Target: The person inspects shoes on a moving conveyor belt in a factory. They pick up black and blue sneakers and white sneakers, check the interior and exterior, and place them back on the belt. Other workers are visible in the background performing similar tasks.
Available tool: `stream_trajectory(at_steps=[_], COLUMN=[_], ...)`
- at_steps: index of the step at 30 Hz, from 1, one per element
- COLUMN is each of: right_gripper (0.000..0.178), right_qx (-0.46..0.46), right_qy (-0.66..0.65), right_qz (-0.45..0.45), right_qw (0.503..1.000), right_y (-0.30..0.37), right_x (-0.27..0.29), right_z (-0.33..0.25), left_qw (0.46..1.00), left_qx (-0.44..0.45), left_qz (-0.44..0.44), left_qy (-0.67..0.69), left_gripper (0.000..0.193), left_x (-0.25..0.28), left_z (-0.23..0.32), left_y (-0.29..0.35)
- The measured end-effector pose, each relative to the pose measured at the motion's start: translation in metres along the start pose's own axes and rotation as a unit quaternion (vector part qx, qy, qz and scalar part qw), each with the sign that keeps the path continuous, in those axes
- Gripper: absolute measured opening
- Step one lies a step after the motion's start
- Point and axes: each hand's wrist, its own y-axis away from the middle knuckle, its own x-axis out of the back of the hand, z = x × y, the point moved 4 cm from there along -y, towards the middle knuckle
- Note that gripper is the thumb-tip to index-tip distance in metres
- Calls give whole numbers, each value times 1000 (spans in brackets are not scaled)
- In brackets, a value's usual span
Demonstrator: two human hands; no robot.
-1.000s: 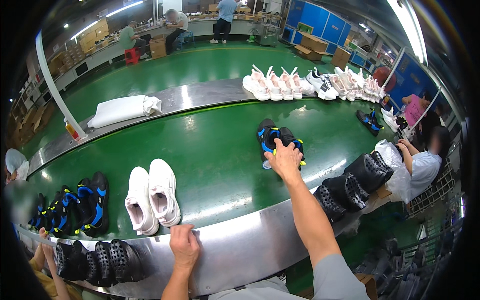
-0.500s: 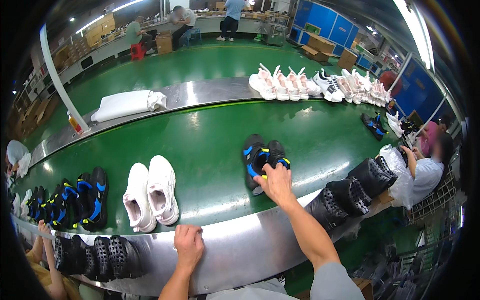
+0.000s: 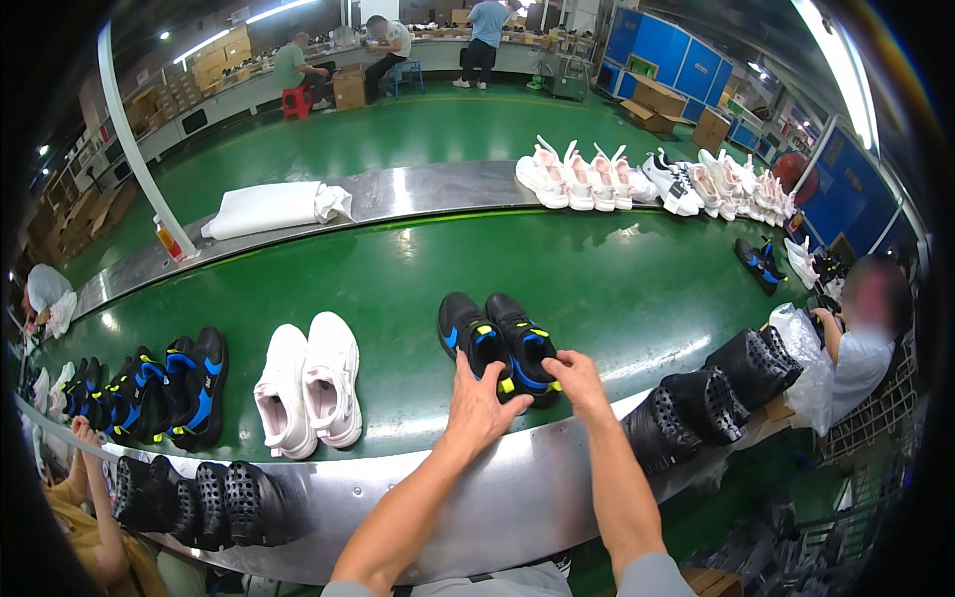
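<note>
A pair of black sneakers with blue and yellow trim stands side by side on the green belt in front of me, toes pointing away. My left hand [image 3: 479,406] is round the heel of the left sneaker [image 3: 465,316], fingers at its side and thumb stretched to the right. At the right sneaker [image 3: 514,316], my right hand [image 3: 577,382] pinches the heel by its yellow tab. Left of them stands a pair of white sneakers [image 3: 331,373]. Further left are several more black and blue sneakers [image 3: 202,393].
A metal ledge [image 3: 398,488] runs along my side, with black perforated shoe forms [image 3: 244,502] at left and more black forms [image 3: 662,423] at right. White shoes [image 3: 577,184] line the far shelf beside a white sheet bundle [image 3: 269,209]. A person [image 3: 865,348] sits at right.
My left hand has moved from the ledge to the left sneaker's heel. The black pair has come nearer and slightly left, now straighter and side by side. My right hand has shifted to the right sneaker's heel.
</note>
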Motion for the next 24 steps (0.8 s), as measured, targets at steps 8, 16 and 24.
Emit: stream_trajectory(at_steps=[8, 16, 24], right_gripper=[66, 22, 19], right_qx=[13, 127, 94], right_qy=[28, -11, -80], right_qz=[15, 176, 162], right_qw=[999, 976, 979], right_y=[8, 90, 74], right_x=[-68, -66, -76], right_z=[-37, -11, 14], left_qw=[1000, 983, 978], left_qx=[6, -12, -2], left_qz=[4, 179, 173], left_qy=[-23, 51, 116], left_gripper=[48, 18, 8], left_x=[58, 59, 52], left_z=[-65, -98, -98], left_y=[-27, 86, 95])
